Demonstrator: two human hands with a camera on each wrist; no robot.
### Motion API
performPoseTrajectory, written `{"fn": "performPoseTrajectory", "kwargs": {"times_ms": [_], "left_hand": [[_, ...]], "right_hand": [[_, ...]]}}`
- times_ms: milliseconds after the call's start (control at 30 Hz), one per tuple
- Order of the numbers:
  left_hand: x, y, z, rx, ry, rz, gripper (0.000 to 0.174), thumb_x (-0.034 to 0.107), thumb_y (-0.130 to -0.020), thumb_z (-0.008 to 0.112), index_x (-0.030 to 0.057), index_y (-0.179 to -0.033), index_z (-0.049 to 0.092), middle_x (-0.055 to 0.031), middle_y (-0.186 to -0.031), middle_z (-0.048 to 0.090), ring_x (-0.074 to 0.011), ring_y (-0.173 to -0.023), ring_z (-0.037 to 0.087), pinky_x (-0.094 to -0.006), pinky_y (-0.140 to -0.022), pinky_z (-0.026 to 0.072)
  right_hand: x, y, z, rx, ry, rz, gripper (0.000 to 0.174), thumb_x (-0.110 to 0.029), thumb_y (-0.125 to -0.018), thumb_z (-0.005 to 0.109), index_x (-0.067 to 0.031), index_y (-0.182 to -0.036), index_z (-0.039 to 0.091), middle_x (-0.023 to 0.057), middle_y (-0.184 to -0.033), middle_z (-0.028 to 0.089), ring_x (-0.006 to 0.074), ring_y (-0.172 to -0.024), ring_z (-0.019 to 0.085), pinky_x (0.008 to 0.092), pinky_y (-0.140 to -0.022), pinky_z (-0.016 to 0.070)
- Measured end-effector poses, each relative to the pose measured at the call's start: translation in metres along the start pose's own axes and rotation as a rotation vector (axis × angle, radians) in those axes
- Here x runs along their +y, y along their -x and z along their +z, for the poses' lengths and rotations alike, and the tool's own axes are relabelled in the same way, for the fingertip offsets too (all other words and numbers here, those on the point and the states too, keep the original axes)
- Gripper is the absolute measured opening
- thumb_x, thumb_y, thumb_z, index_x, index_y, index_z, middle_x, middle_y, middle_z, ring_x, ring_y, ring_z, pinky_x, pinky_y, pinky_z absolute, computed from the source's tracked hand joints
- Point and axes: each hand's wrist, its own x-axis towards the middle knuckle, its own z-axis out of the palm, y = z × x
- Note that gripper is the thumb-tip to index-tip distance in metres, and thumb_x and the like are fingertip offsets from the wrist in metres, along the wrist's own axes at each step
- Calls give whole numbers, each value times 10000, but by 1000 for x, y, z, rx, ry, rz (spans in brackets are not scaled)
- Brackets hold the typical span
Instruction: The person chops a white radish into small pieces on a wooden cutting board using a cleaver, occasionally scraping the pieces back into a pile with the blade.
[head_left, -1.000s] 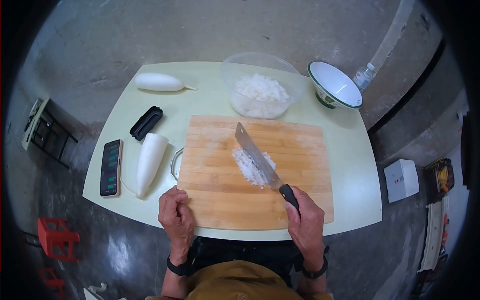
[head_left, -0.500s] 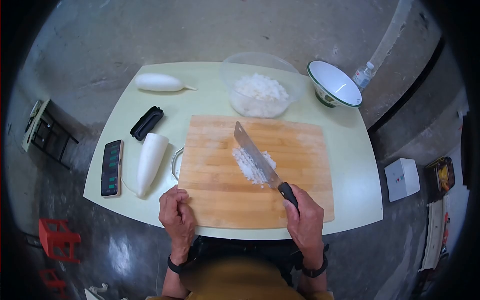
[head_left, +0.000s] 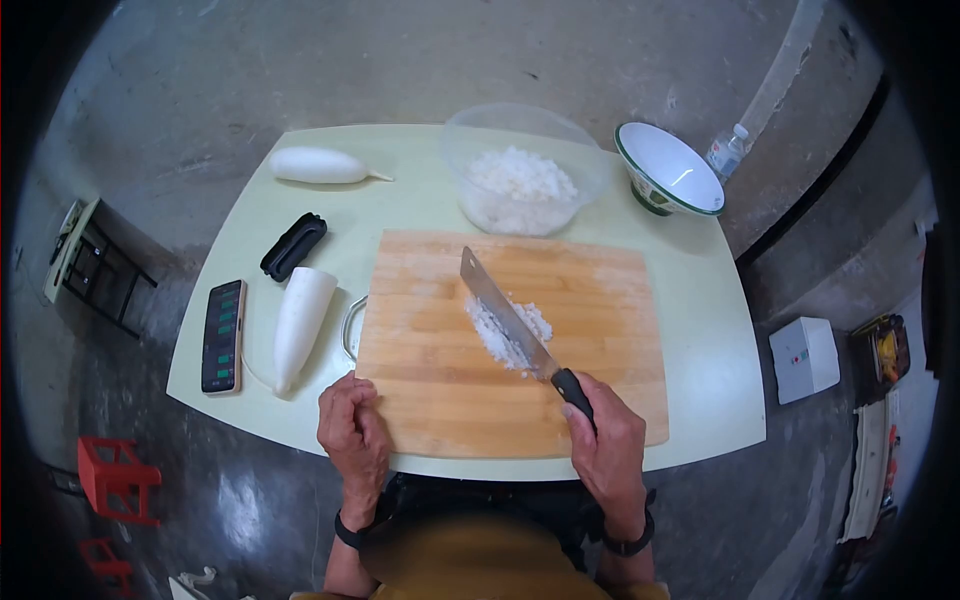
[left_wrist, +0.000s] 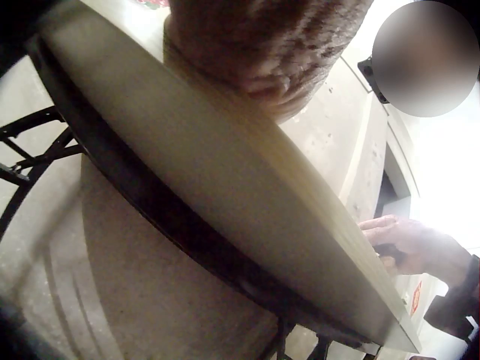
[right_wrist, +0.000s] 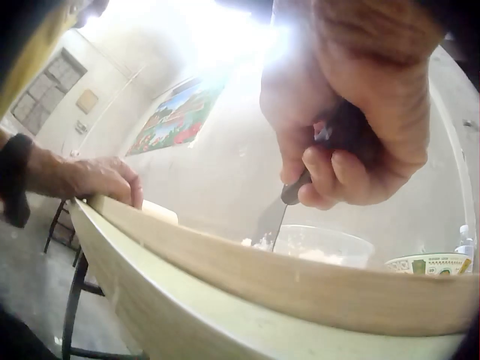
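In the head view my right hand [head_left: 608, 440] grips the black handle of a kitchen knife [head_left: 512, 322]. Its broad blade slants up and left across a small heap of finely chopped white bits [head_left: 492, 335] on a wooden cutting board [head_left: 430, 400]. The right wrist view shows the fingers wrapped round the handle, the blade pointing down behind the board's edge. My left hand [head_left: 353, 425] holds the board's near left corner, its fingers bent over the edge. Beside the board lies a cut white radish [head_left: 303, 325].
Behind the board stand a clear bowl [head_left: 470, 200] of chopped white bits, a green-rimmed bowl [head_left: 670, 170] and a plastic bottle [head_left: 727, 150]. At the left are a whole radish [head_left: 318, 165], a black case [head_left: 293, 246] and a phone [head_left: 223, 335]. A metal handle [head_left: 350, 325] shows beside the board.
The knife's blade has swung a little to the left over the chopped heap, and my right hand has shifted slightly left with it. My left hand stays at the board's corner.
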Motion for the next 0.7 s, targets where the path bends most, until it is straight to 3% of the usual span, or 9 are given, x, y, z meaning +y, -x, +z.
{"fn": "performPoseTrajectory", "kwargs": {"times_ms": [67, 300, 500, 567, 700], "left_hand": [[0, 2, -2, 1, -3, 0, 297, -189, -717, 439, -13, -872, 621, -144, -879, 658, -329, -926, 661, -425, -922, 544], [2, 0, -2, -8, -12, -15, 288, -187, -728, 446, -12, -875, 622, -148, -894, 662, -333, -930, 661, -419, -925, 541], [2, 1, -1, -11, 0, -33, 303, -187, -728, 444, -7, -889, 627, -148, -912, 664, -335, -939, 661, -418, -923, 541], [2, 0, -2, -10, 6, -32, 306, -188, -727, 443, -7, -890, 628, -149, -914, 665, -335, -942, 661, -418, -919, 541], [1, 1, -3, -18, -2, -19, 313, -190, -724, 441, -6, -892, 631, -152, -916, 666, -334, -951, 664, -415, -914, 541]], "right_hand": [[-4, 3, 1, 73, -38, -55, 331, 5, -877, 644, -2, -1207, 618, 189, -942, 663, 377, -815, 658, 396, -692, 529], [-7, 6, -2, 0, -17, -9, 347, 10, -868, 656, -3, -1213, 619, 191, -935, 661, 363, -806, 666, 392, -689, 530], [-8, 7, 1, 46, -98, -85, 354, 15, -863, 658, -3, -1215, 617, 185, -910, 652, 351, -769, 655, 392, -673, 525], [-5, 5, 3, -11, 27, -71, 362, 12, -859, 665, -5, -1218, 618, 183, -903, 649, 345, -759, 654, 391, -665, 524], [-5, 7, 4, 48, -41, -57, 365, 3, -857, 674, -10, -1217, 618, 178, -914, 653, 349, -776, 660, 391, -665, 526]]}}
